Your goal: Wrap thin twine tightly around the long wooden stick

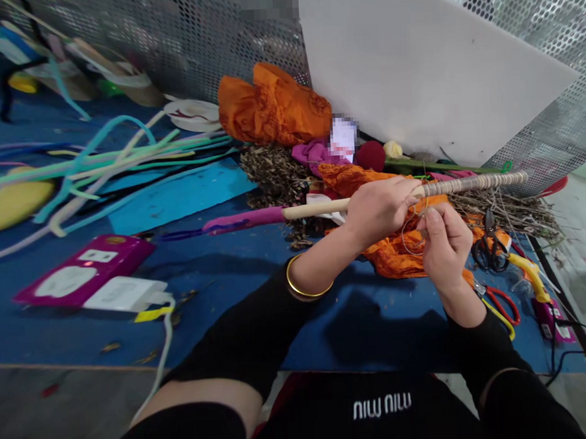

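My left hand (pixel 377 209) is closed around a long wooden stick (pixel 316 209) held level above the blue table. The stick's right part (pixel 476 183) is wound with thin twine, and a purple wrap (pixel 244 219) covers its left end. Just below the stick, my right hand (pixel 444 242) pinches a thin thread (pixel 410 230) that loops down from the wound part. A gold bangle (pixel 305 287) sits on my left wrist. Orange cloth (pixel 396 254) lies under both hands.
Black scissors (pixel 488 250), red-handled scissors (pixel 503 304) and a yellow glue gun (pixel 531 270) lie at right. Dry twigs (pixel 506 210) and dried leaves (pixel 274 172) sit behind. A purple power strip (pixel 81 267), coloured pipe cleaners (pixel 101 163), a white board (pixel 427 71) and perforated mesh (pixel 168 37) surround.
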The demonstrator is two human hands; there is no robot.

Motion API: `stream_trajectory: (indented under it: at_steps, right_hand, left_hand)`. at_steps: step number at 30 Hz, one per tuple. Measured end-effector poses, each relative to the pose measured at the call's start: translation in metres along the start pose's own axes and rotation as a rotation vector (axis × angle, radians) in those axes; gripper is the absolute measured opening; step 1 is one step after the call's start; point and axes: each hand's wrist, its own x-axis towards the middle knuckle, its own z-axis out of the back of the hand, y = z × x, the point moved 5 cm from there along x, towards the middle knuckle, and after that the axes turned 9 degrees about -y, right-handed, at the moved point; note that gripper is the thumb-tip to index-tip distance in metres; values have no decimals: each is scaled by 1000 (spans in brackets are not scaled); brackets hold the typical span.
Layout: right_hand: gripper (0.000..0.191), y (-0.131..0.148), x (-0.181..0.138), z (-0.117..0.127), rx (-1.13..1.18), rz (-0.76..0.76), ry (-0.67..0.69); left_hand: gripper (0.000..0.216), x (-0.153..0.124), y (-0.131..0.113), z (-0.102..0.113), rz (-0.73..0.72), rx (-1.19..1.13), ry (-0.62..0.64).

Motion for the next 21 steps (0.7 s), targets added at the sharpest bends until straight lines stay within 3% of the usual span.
stream_trajectory:
  at_steps: [4, 8, 13, 17, 21]
  right_hand:
    - [30, 9, -5, -3, -50, 80, -22]
    - [29, 13, -2, -4, -101, 123, 30]
    - [28, 22, 16, 5, -91, 190, 197]
    - [25, 28, 33, 25, -206, 270, 154]
    - [26, 21, 41, 36, -121, 265, 170]
  left_hand:
    - [35, -5, -4, -7, -83, 45, -37]
    - [35, -5, -3, -11, -77, 46, -27]
    - [27, 0, 1, -8, -32, 112, 99]
    - [27, 1, 0, -6, -29, 111, 163]
    - [28, 0, -2, -7, -8, 86, 203]
